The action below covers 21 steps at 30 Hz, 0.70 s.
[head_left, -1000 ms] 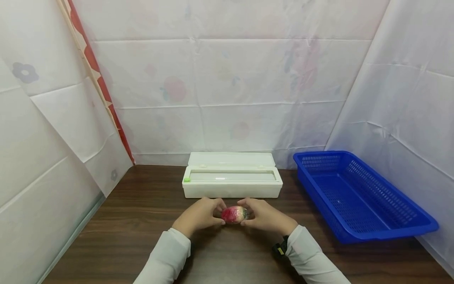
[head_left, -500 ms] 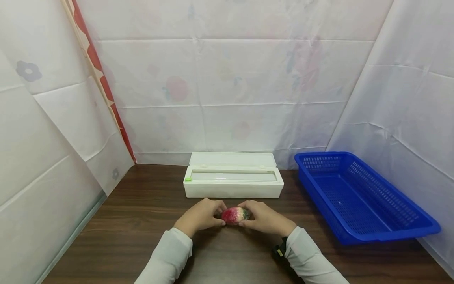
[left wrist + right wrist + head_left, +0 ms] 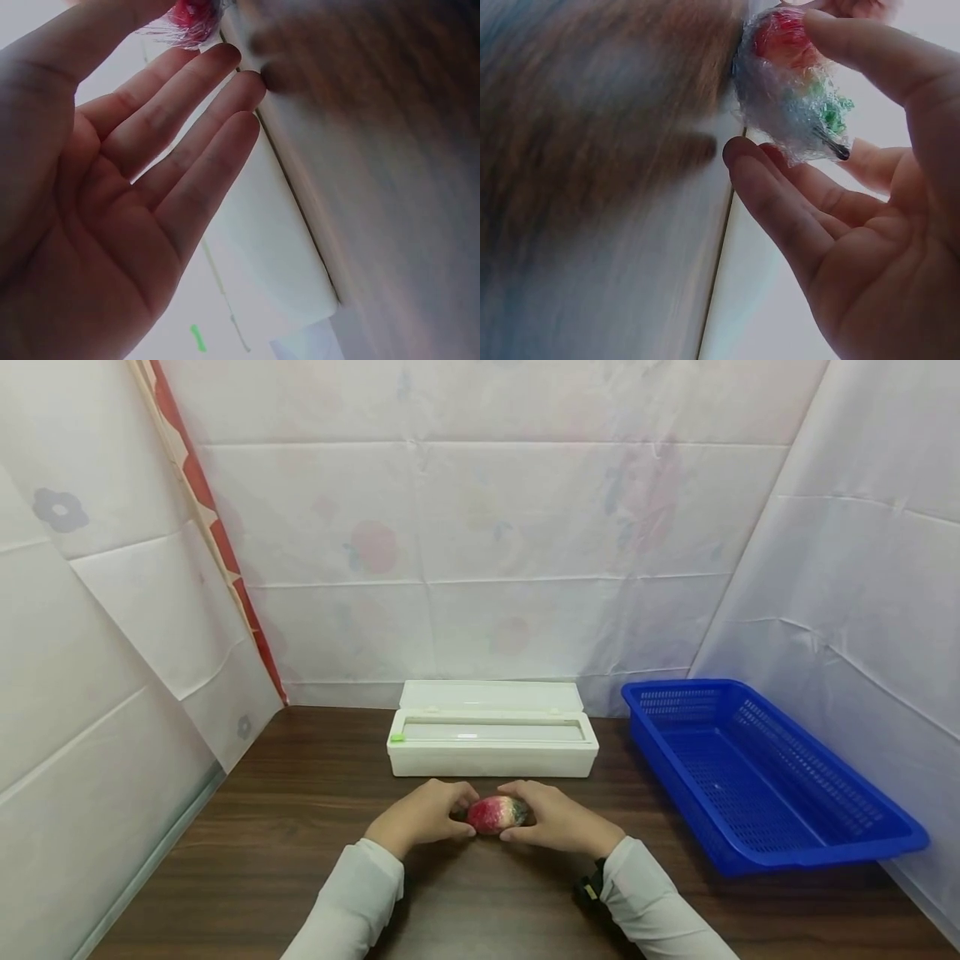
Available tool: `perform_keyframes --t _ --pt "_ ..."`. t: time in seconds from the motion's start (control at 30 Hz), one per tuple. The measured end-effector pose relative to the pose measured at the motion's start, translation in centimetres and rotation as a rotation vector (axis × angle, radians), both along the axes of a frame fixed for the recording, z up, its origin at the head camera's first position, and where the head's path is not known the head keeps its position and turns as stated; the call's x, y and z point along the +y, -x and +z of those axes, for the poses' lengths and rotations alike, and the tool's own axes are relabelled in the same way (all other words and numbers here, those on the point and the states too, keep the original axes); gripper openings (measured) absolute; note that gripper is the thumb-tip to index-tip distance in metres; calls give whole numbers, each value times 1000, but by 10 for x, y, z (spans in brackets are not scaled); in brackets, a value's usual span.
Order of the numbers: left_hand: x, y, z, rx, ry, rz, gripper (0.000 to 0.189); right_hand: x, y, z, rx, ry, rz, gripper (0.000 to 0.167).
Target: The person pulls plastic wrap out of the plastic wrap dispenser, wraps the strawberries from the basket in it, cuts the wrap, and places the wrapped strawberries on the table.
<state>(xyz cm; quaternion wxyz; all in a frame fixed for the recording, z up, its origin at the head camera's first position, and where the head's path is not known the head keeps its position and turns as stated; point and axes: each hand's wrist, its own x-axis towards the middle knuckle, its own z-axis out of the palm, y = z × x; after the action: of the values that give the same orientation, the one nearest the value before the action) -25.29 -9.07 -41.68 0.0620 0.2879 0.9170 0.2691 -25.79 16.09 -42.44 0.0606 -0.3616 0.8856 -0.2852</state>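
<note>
A small red and yellow fruit [image 3: 496,814] with a green patch and a dark stem is wrapped in clear cling film, low over the table in the head view. My left hand [image 3: 431,815] holds its red end between thumb and fingers. In the left wrist view the thumb meets crinkled film, and the other fingers stretch out loosely. At the green stem end, my right hand [image 3: 564,817] has its thumb and fingers around the fruit. The right wrist view shows the right thumb pressed on the wrapped fruit [image 3: 791,86], fingers curved beneath it.
Just behind the hands stands a white cling-film dispenser box [image 3: 493,762] with its lid raised and a green slider [image 3: 397,738] at the left. A blue perforated basket [image 3: 832,860] stands to the right. White patterned sheeting [image 3: 480,527] encloses the brown table [image 3: 247,843].
The right thumb and fingertips have shifted slightly left along the fruit. The left hand keeps its place at the red end, and the box and basket stay put.
</note>
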Motion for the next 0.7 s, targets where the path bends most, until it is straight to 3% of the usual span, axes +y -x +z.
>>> perform_keyframes --t 0.3,0.7 --pt "-5 0 3 -40 -28 -12 39 -2 1 3 -1 -19 -16 73" --pt "-12 4 4 -13 -20 -26 36 2 2 6 14 -9 -31 77"
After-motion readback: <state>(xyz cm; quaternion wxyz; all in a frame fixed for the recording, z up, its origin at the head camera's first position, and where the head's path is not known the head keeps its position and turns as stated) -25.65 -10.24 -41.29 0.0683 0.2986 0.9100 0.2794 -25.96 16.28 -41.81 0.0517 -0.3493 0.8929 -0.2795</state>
